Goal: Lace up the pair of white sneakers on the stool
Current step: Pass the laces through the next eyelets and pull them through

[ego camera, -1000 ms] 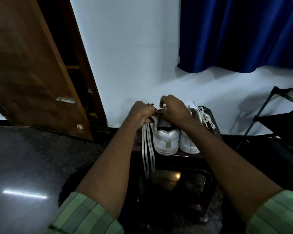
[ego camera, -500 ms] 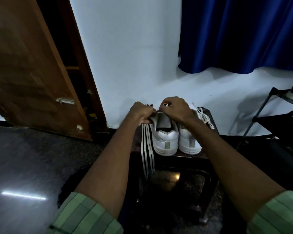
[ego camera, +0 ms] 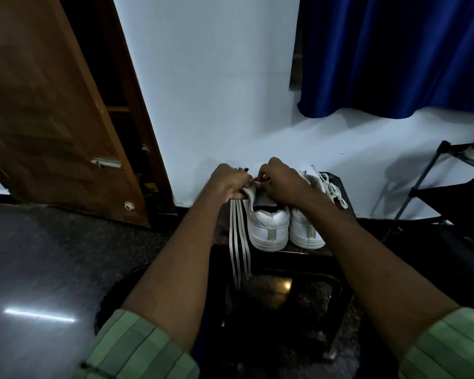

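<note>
Hands: left hand (ego camera: 230, 181) grips flat white laces (ego camera: 240, 242) hanging below; right hand (ego camera: 279, 181) pinches left white leather sneaker (ego camera: 268, 228); no legible branding.

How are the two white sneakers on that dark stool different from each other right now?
The left white sneaker has both hands working at its top: the left hand grips flat grey-white lace strands dangling beside it, and the right hand pinches near its tongue. The right white sneaker is untouched, with white lacing already showing towards its front. Both stand heel towards the camera, side by side on the dark stool.
</note>
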Motion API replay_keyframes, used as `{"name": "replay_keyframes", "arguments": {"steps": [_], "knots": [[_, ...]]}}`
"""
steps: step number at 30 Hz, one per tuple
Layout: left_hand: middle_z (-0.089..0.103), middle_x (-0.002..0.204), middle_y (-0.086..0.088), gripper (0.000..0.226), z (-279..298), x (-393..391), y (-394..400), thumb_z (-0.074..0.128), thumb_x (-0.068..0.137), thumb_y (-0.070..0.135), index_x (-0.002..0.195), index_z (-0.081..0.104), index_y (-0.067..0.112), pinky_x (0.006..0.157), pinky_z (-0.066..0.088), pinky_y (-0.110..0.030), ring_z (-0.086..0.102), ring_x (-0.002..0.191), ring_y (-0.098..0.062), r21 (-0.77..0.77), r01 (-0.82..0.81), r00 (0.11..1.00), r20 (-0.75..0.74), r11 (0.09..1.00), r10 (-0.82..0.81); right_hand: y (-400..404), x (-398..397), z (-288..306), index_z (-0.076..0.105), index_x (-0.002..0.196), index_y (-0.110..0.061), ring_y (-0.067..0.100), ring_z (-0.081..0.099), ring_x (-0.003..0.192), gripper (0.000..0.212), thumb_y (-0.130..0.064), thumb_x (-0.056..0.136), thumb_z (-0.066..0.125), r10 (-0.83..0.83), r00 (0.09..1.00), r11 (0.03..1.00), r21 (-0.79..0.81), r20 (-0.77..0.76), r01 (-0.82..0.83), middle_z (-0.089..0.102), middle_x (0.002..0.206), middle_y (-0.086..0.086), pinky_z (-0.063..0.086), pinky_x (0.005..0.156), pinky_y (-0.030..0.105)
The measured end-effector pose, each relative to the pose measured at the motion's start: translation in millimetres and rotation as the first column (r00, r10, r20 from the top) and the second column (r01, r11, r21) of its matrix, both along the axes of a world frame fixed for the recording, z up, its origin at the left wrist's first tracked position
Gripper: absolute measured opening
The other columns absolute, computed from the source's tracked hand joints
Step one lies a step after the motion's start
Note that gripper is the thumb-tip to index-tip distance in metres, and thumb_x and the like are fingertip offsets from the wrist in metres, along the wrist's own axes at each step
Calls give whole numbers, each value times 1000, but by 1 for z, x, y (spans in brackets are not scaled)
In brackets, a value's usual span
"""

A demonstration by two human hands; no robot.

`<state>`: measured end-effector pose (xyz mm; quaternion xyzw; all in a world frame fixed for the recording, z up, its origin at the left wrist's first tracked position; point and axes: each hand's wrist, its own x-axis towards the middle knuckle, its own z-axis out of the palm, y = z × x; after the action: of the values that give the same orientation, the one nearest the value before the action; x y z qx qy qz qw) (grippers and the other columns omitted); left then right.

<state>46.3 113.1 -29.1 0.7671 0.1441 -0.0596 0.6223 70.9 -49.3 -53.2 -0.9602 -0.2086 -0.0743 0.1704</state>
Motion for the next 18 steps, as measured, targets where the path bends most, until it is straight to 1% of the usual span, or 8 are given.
{"name": "replay_keyframes", "arguments": {"steps": [2, 4, 7, 9, 11, 13, 15, 18], "knots": [[75, 111, -17, 25, 0, 0, 0, 63, 87, -13, 108, 74, -5, 55, 62, -28, 72, 83, -19, 2, 0, 1000, -1, 1000, 0, 0, 1, -3, 70, 106, -13, 35, 61, 96, 10, -15, 98, 64, 7, 1000, 1000, -15, 19, -7, 51, 114, 11, 45, 78, 37], [75, 112, -17, 25, 1, -1, 0, 64, 89, -12, 111, 73, -6, 52, 61, -26, 71, 80, -17, 3, -2, 1000, 0, 1000, 2, 0, -1, 3, 69, 98, -13, 29, 62, 97, 12, -8, 100, 59, 69, 998, 968, 240, 13, -70, 59, 105, 10, 46, 80, 37], [75, 112, -17, 23, 2, 0, -1, 64, 90, -9, 112, 73, -7, 48, 58, -24, 70, 77, -16, -3, 0, 1000, -7, 1000, 0, -5, -11, 22, 59, 88, -13, 8, 64, 68, 24, -6, 106, 46, 125, 988, 636, 772, -89, -11, 71, 87, 18, 46, 62, 23], [74, 107, -15, 24, 2, 0, -1, 65, 90, -9, 112, 73, -6, 48, 58, -23, 69, 76, -15, 13, 4, 1000, -13, 1000, -4, -6, -13, 28, 55, 86, -13, 9, 42, 44, 26, -3, 104, 39, 95, 961, 478, 859, -260, 185, 57, 62, 11, 30, 45, 21], [72, 96, -11, 24, 2, 1, -1, 64, 91, -10, 113, 73, -5, 47, 58, -23, 68, 73, -14, 9, 3, 1000, -15, 1000, -3, -7, -11, 28, 53, 81, -15, 13, 30, 47, 23, -3, 97, 44, 70, 925, 435, 846, -374, 309, 42, 55, -1, 22, 43, 19], [70, 87, -9, 24, 1, 1, -2, 66, 90, -9, 113, 73, -7, 46, 57, -24, 68, 71, -14, 4, 5, 1000, -10, 1000, -5, -7, -8, 28, 61, 79, -12, 18, 45, 54, 10, -17, 88, 60, 10, 934, 479, 822, -356, 309, 56, 61, -1, 35, 48, 22], [71, 86, -11, 23, 0, 2, -2, 69, 90, -6, 112, 72, -7, 47, 57, -25, 69, 70, -15, 14, 3, 1000, -3, 1000, -2, -9, -7, 28, 74, 80, -16, 16, 65, 72, 19, -33, 78, 65, -36, 973, 682, 705, -229, 192, 73, 77, -3, 48, 65, 28], [75, 100, -17, 23, -1, 3, 0, 70, 88, -8, 110, 73, -7, 52, 61, -28, 72, 77, -18, 19, 6, 1000, 6, 1000, -6, -9, -11, 19, 79, 82, -29, 15, 67, 78, 18, -45, 75, 75, -93, 992, 965, 238, -81, 110, 73, 76, -8, 51, 68, 31]]}}
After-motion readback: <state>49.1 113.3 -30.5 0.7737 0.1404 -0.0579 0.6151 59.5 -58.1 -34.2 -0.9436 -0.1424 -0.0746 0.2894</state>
